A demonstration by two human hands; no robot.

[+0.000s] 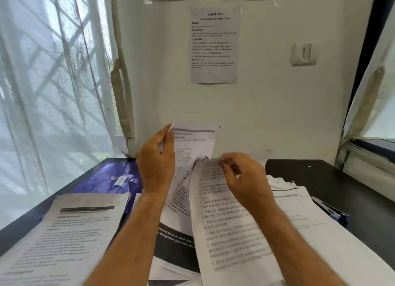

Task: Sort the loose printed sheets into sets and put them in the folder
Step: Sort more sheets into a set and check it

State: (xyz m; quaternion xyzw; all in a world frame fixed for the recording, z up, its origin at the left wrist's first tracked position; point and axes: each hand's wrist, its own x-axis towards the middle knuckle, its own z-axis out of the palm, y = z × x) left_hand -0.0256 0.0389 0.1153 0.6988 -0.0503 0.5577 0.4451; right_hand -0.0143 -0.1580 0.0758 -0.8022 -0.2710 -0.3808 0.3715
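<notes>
My left hand point(157, 161) grips the left edge of a printed sheet point(195, 140) and holds it upright above the desk. My right hand point(245, 174) pinches the top edge of another printed sheet point(226, 225), which curves down toward me. A few more sheets fan out between the two hands. One stack of printed sheets point(70, 232) lies on the desk at the left. A blue-purple folder point(111, 176) lies flat behind that stack, near the window. Loose sheets point(299, 210) spread over the desk at the right, under my right forearm.
The black desk point(342, 178) meets a white wall with a taped instruction sheet point(213, 46) and a light switch point(304, 53). A blue stapler point(329, 209) lies at the right beside the loose sheets. Curtained windows flank the desk on both sides.
</notes>
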